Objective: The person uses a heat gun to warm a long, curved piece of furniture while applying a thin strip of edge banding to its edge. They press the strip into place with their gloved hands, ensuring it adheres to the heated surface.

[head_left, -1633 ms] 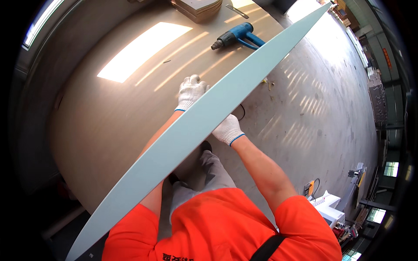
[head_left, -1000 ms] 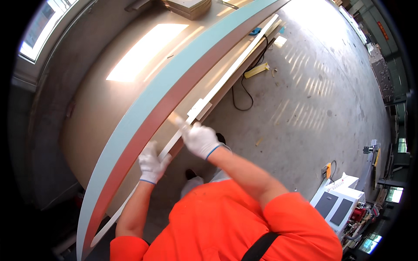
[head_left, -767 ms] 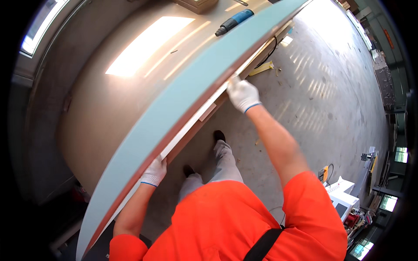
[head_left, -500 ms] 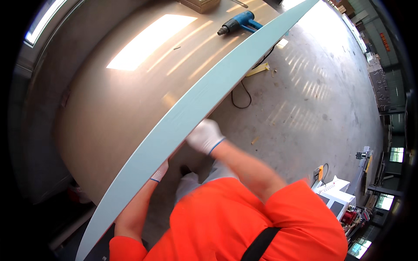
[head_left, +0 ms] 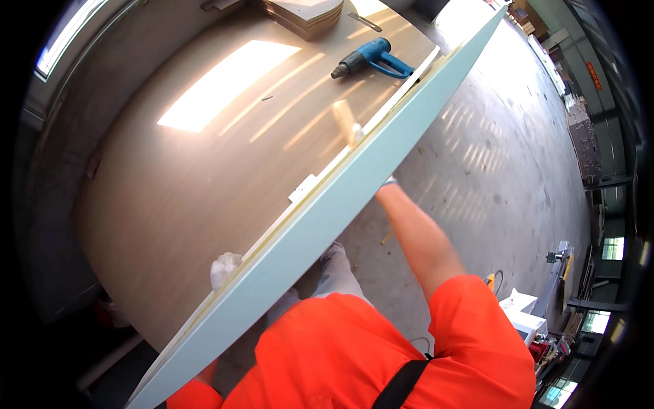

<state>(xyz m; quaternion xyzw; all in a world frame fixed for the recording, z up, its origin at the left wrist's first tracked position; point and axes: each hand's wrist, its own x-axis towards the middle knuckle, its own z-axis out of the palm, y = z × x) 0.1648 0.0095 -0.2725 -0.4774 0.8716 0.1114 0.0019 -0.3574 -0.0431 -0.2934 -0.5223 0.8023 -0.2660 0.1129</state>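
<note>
Tan piece (head_left: 344,118) held by right hand (head_left: 358,133) beyond board (head_left: 293,252); left hand (head_left: 225,270) grip unclear.

the big pale blue panel (head_left: 306,233) hides most of the right grip (head_left: 357,134), just smeared white fingers showing, plus most of the left forearm (head_left: 206,373). tan thing (head_left: 345,117) by those fingers is too blurry to identify. left grip (head_left: 223,270) is partly covered too. panel's near end is cropped at the bottom, board stack (head_left: 310,22) at the top.
</note>
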